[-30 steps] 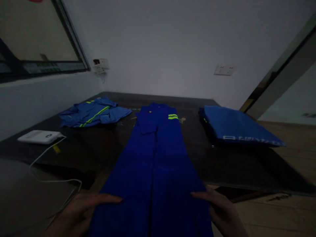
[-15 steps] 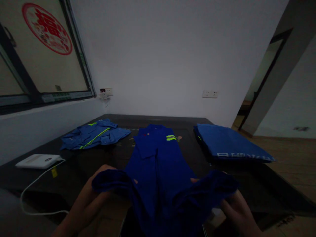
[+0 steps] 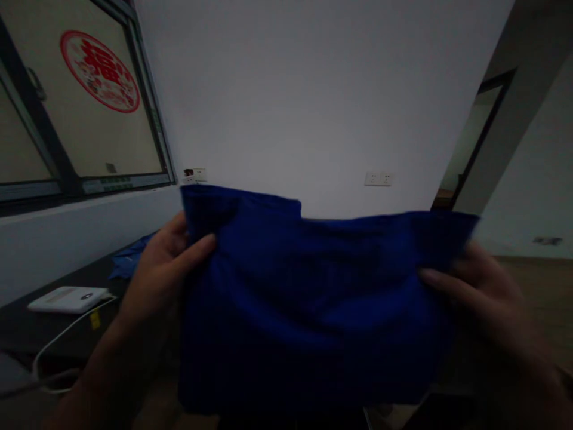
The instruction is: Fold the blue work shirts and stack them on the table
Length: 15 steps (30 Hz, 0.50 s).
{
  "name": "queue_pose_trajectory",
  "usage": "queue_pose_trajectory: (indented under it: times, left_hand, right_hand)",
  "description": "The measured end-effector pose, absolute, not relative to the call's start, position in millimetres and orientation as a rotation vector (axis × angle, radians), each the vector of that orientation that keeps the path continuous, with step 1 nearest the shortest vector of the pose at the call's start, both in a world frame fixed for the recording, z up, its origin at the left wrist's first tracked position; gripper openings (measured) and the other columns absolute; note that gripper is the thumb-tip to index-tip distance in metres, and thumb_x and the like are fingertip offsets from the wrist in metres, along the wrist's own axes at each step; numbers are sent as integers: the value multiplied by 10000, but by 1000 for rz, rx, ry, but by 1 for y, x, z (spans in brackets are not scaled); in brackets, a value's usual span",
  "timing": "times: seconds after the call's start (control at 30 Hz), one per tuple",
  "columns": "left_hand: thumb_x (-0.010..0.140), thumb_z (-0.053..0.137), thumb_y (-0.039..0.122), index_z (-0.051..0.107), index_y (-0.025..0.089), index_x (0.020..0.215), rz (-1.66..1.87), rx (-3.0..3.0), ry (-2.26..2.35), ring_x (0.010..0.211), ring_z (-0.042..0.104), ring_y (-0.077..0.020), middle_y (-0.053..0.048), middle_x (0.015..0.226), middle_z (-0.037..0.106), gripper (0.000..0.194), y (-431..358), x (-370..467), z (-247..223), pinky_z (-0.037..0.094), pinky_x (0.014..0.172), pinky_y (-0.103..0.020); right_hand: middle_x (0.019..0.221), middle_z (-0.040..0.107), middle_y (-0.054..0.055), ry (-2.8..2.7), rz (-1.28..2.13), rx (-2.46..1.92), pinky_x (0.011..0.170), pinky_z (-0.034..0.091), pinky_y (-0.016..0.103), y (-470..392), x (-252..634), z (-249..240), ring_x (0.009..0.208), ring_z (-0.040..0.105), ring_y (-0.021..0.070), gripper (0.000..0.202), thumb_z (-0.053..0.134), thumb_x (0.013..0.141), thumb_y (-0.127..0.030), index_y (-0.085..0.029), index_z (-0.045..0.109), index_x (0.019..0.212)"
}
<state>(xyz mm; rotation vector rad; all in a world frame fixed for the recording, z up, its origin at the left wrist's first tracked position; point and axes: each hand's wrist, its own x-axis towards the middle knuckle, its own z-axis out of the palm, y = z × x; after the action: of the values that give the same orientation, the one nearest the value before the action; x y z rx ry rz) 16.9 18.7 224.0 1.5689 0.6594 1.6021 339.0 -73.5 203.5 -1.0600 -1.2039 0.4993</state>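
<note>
A dark blue garment hangs spread out in the air in the middle of the view, its top edge stepped near the centre. On its left side my left hand pinches the cloth, thumb in front and fingers behind. My right hand grips the opposite side in the same way, slightly blurred. The cloth hides most of the table and whatever lies behind it. Part of a lighter blue garment shows beyond my left hand.
A white device with a white cable lies on the dark table at the left. A window with a red round sticker is at upper left. Sockets are on the wall behind.
Both hands have risen with the blue garment and lifted its near part off the table. The cloth, bunched before, is now stretched upright and blocks the folded pile on the right.
</note>
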Motion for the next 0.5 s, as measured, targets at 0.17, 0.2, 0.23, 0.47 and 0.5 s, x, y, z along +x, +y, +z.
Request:
queue_pose_trajectory:
  times: [0.17, 0.2, 0.23, 0.47, 0.5]
  left_hand:
    - [761, 693, 369, 530, 132, 1251, 1426, 1567, 803, 974, 676, -236, -66, 1074, 709, 568, 136, 47, 210, 529, 902, -346]
    - [788, 659, 349, 538, 110, 1238, 1359, 1584, 929, 975, 673, -227, -76, 1086, 704, 524, 158, 49, 195, 523, 890, -316]
    - [801, 637, 339, 556, 96, 1209, 1281, 1607, 1075, 983, 666, -218, -77, 1090, 701, 482, 177, 50, 177, 513, 877, -283]
    - [656, 742, 258, 598, 108, 568, 1007, 1531, 1351, 738, 684, -244, -58, 576, 663, 226, 231, 51, 72, 500, 678, -243]
    - [661, 742, 254, 589, 120, 547, 1008, 1517, 1333, 706, 679, -242, -55, 540, 647, 233, 235, 50, 65, 500, 660, -253]
  right_hand:
    - [1026, 718, 30, -1242, 815, -966, 789, 561, 352, 63, 347, 199, 827, 683, 200, 597, 630, 683, -169, -245, 542, 1268]
    - [1004, 720, 31, -1224, 866, -1004, 779, 557, 338, 89, 350, 186, 801, 681, 189, 608, 603, 677, -133, -234, 533, 1273]
    - [979, 722, 32, -1200, 906, -1069, 764, 553, 325, 111, 352, 170, 765, 676, 176, 614, 579, 669, -101, -218, 530, 1269]
    - [818, 701, 26, -1167, 961, -1426, 701, 530, 307, 165, 350, 69, 695, 645, 163, 320, 678, 618, -134, -154, 653, 936]
    - [803, 697, 19, -1167, 959, -1440, 695, 529, 307, 165, 352, 63, 695, 643, 163, 282, 692, 622, -156, -158, 655, 902]
